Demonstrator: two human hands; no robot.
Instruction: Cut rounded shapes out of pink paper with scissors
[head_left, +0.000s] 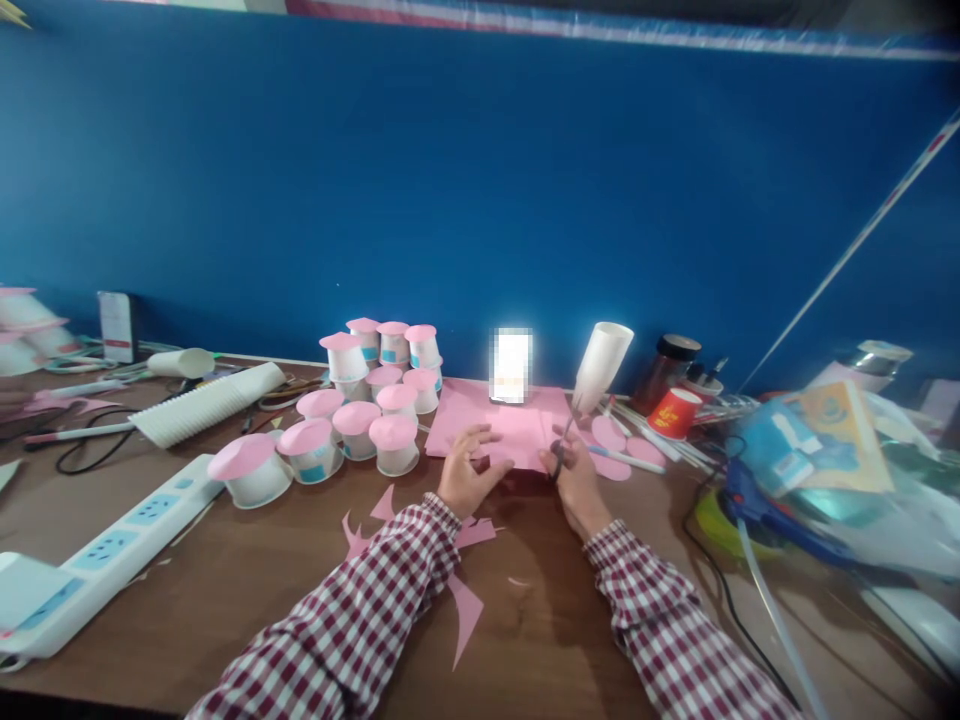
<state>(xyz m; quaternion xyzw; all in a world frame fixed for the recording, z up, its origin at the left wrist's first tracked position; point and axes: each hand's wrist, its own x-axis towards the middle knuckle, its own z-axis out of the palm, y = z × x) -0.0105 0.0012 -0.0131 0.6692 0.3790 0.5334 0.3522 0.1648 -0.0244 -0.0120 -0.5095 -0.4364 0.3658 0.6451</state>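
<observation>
My left hand (pixel 469 472) has its fingers apart and rests at the near left edge of the pink paper sheets (pixel 457 405). Dark-handled scissors (pixel 557 455) are in my right hand (pixel 579 478), at the right side of the paper, with their blades pointing up and away. A bright, blurred-out phone-like screen (pixel 511 365) stands behind the sheets. Pink paper discs (pixel 609 434) lie to the right, beside a white tilted stack of cups (pixel 602 365). Pink offcuts (pixel 466 612) are scattered near my left forearm.
Several white cups with pink tops (pixel 309 450) stand at the left. Farther left are a long stack of cups (pixel 210 405) and a power strip (pixel 112 550). At the right are a red cup (pixel 673 413), a dark-lidded jar (pixel 664 375), a blue glue gun (pixel 780 520), and plastic bags.
</observation>
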